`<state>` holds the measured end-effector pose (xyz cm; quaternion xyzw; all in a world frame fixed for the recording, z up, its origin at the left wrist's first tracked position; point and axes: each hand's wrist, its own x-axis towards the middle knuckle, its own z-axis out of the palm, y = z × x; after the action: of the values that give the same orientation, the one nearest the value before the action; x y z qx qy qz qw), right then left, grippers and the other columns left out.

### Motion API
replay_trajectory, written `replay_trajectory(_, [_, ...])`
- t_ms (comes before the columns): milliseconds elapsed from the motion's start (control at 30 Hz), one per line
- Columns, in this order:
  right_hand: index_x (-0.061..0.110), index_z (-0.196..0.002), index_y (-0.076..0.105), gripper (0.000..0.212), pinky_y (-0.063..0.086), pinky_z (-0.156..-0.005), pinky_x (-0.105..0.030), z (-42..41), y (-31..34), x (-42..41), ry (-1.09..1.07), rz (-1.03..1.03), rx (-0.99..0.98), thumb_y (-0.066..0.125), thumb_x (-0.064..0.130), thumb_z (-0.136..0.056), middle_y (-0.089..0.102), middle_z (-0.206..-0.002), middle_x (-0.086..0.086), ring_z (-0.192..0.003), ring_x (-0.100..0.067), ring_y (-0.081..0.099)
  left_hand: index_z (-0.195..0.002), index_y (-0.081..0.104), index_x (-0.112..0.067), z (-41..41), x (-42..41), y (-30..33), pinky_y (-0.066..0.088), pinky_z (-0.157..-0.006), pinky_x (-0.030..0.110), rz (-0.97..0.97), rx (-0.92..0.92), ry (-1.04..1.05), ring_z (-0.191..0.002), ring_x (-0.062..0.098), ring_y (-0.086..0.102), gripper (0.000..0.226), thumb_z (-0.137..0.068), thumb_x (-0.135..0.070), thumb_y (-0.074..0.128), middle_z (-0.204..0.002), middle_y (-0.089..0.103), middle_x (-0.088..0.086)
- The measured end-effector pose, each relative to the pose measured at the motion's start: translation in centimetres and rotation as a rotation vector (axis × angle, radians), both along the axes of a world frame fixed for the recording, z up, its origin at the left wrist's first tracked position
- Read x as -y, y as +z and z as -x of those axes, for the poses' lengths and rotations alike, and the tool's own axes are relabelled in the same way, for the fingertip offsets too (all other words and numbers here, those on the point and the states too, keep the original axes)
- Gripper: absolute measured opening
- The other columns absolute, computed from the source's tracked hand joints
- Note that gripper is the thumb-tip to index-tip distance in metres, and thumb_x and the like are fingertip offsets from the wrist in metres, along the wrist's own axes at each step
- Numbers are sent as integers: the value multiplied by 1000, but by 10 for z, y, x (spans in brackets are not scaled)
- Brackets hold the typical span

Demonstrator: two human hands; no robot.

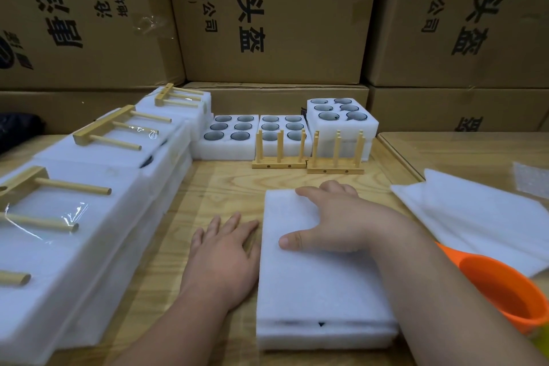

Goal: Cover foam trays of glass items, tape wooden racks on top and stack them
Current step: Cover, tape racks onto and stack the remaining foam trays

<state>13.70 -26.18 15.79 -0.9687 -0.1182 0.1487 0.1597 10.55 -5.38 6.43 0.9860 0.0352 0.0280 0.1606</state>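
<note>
A white foam tray with a foam cover sheet (315, 285) on it lies on the wooden table in front of me. My right hand (335, 217) rests flat on the cover, fingers spread. My left hand (225, 252) lies flat on the table, touching the tray's left edge. Two wooden racks (279, 148) (337, 151) stand upright at mid table. Behind them are open foam trays of dark glass items (228, 128) (282, 128), and a stacked pair of trays (341, 116) on the right.
Along the left runs a row of covered trays with wooden racks taped on top (89, 163). Loose foam sheets (475, 217) lie at the right. An orange tape dispenser (499, 285) sits at the right edge. Cardboard boxes (276, 15) wall the back.
</note>
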Motion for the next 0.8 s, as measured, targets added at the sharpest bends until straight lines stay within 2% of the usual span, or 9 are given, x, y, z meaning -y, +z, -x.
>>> replay_trajectory(133, [46, -155, 16, 117, 33, -115, -49, 3, 4, -3, -2, 42, -24, 69, 84, -58, 19, -156, 9, -150, -18, 5, -154, 26, -49, 0, 0, 0, 1, -126, 44, -6, -4, 2, -156, 17, 2, 59, -97, -64, 28, -168, 12, -17])
replay_trajectory(400, [46, -155, 18, 116, 30, -117, -50, 8, 7, -5, -24, 15, -27, 74, 80, -60, 16, -159, 9, -152, -18, 4, -153, 27, -50, 1, 1, 1, 2, -125, 46, -5, -1, -4, -156, 18, 3, 57, -98, -62, 28, -168, 13, -15])
replay_trajectory(467, [46, -155, 19, 116, 27, -119, -51, 10, 6, -5, -37, 0, -25, 75, 80, -59, 15, -161, 9, -154, -18, 1, -153, 28, -49, 1, 1, 1, 2, -125, 46, -4, 5, -7, -156, 19, 3, 56, -98, -61, 28, -168, 14, -15])
replay_trajectory(567, [43, -155, 20, 114, 11, -123, -56, 13, 3, -7, -55, 12, 0, 74, 79, -61, 7, -167, 7, -155, -16, -8, -153, 29, -48, 1, 1, 0, 2, -125, 47, 12, 6, -6, -156, 20, 4, 56, -99, -61, 27, -168, 14, -14])
replay_trajectory(633, [42, -153, 25, 105, 8, -123, -54, 18, 5, -11, -48, 56, 32, 72, 77, -66, 12, -167, 4, -156, -18, -4, -153, 29, -48, 1, 1, 0, 2, -125, 48, 19, -1, -6, -156, 21, 4, 56, -99, -60, 28, -168, 15, -13])
replay_trajectory(700, [40, -148, 33, 92, 31, -114, -45, 22, 13, -17, -9, 114, 52, 70, 74, -72, 28, -158, 7, -147, -21, 27, -153, 30, -48, 0, 1, 0, 3, -125, 49, 14, -8, -6, -156, 22, 5, 56, -99, -59, 29, -168, 15, -12])
replay_trajectory(733, [38, -147, 36, 87, 43, -99, -39, 23, 19, -20, 22, 158, 47, 68, 73, -75, 34, -154, 9, -131, -19, 46, -153, 30, -47, -1, 1, 0, 3, -125, 49, 10, -11, -7, -156, 22, 5, 55, -99, -58, 29, -168, 16, -12])
replay_trajectory(767, [38, -147, 37, 83, 47, -80, -33, 22, 26, -23, 60, 228, 38, 66, 73, -77, 38, -150, 10, -107, -14, 56, -153, 31, -47, -1, 1, -1, 3, -125, 49, 5, -15, -8, -156, 22, 6, 55, -99, -58, 29, -168, 16, -12])
replay_trajectory(800, [37, -146, 39, 80, 44, -66, -29, 19, 34, -25, 103, 307, 36, 64, 72, -79, 43, -144, 11, -87, -8, 56, -153, 31, -47, -2, 1, -1, 4, -125, 50, 0, -18, -10, -156, 23, 6, 56, -99, -59, 28, -168, 16, -11])
